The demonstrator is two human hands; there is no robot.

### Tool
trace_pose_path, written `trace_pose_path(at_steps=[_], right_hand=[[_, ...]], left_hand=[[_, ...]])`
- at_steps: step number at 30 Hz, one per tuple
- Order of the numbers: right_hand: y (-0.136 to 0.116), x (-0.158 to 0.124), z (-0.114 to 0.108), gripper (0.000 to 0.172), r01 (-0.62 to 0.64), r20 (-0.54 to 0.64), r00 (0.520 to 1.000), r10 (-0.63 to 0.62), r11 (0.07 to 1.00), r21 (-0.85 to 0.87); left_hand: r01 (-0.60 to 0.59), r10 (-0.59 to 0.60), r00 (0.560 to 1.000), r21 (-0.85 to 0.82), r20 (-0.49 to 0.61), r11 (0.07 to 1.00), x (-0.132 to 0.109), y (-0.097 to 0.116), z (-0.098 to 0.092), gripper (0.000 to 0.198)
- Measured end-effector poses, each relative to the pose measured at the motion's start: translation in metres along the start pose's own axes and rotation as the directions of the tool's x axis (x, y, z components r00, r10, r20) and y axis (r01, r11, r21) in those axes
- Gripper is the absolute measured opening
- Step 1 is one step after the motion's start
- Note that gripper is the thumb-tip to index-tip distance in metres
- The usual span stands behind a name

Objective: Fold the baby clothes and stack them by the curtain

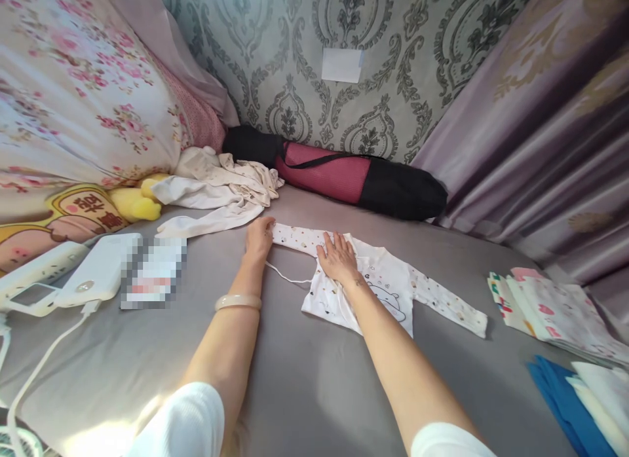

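Note:
A small white baby shirt [388, 274] with a cartoon animal and scattered dots lies spread on the grey sheet, sleeves out to both sides. At the end of its left sleeve, my left hand [259, 237] is closed around the cuff. My right hand [338, 257] lies flat with fingers spread on the shirt, near the left shoulder, covering part of the front. A thin white tie string [292, 277] trails from the shirt's left side onto the sheet. The right sleeve [452, 304] stretches away, untouched.
Crumpled cream clothes [230, 188] lie at the back left, beside a red and black bag [324, 172] along the wall. Folded clothes [555, 310] and blue cloth [565, 398] sit at right. A white power bank [101, 270] with a cable is at left.

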State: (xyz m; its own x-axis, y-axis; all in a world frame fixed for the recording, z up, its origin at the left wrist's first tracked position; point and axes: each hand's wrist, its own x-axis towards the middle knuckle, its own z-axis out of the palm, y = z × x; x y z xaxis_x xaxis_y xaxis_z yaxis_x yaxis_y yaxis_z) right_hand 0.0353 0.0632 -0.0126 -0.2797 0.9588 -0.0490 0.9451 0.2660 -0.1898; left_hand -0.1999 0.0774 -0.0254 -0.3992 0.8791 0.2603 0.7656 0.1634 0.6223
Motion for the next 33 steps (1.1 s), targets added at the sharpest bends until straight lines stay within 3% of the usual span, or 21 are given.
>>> trace_pose_path(at_steps=[5,8,10,12,14,18,22,26,29,33], right_hand=[[0.007,0.002,-0.020,0.068,0.008,0.152,0.988,-0.031,0.989,0.149],[0.012,-0.001,-0.030,0.067,0.058,0.036,0.997,-0.064,0.987,0.151],[0.013,-0.004,-0.028,0.066,0.086,-0.087,0.993,-0.080,0.994,0.067],[0.012,-0.006,-0.021,0.065,0.069,-0.091,0.994,-0.068,0.998,0.008],[0.010,-0.007,-0.012,0.065,0.029,-0.023,0.999,-0.029,1.000,0.000],[0.012,-0.007,-0.011,0.064,0.051,0.032,0.998,-0.054,0.995,0.086],[0.036,-0.014,-0.036,0.065,0.035,-0.026,0.999,-0.029,0.954,0.297],[0.076,-0.034,-0.052,0.065,-0.188,-0.106,0.968,0.229,0.935,0.301],[0.096,-0.051,-0.045,0.064,-0.272,-0.084,0.953,0.293,0.942,0.194],[0.094,-0.063,-0.021,0.067,-0.244,0.013,0.970,0.243,0.967,0.073]], left_hand=[[-0.013,0.012,1.000,0.050,0.021,0.999,-0.004,0.008,-0.006,0.037],[-0.046,0.053,0.997,0.101,-0.062,0.994,-0.006,0.024,-0.013,0.036],[-0.160,0.167,0.985,0.114,-0.049,0.981,-0.009,0.041,-0.014,0.036],[-0.309,0.308,0.951,0.081,0.031,0.947,-0.013,0.062,-0.009,0.037],[-0.424,0.418,0.900,0.024,0.120,0.906,-0.021,0.082,0.001,0.038],[-0.527,0.524,0.816,-0.060,0.245,0.848,-0.042,0.109,0.025,0.044],[-0.554,0.555,0.775,-0.099,0.303,0.827,-0.052,0.115,0.037,0.047],[-0.569,0.567,0.757,-0.101,0.324,0.816,-0.054,0.118,0.041,0.046],[-0.599,0.580,0.712,-0.089,0.394,0.796,-0.064,0.121,0.048,0.046],[-0.632,0.550,0.659,-0.019,0.512,0.775,-0.088,0.123,0.062,0.052]])
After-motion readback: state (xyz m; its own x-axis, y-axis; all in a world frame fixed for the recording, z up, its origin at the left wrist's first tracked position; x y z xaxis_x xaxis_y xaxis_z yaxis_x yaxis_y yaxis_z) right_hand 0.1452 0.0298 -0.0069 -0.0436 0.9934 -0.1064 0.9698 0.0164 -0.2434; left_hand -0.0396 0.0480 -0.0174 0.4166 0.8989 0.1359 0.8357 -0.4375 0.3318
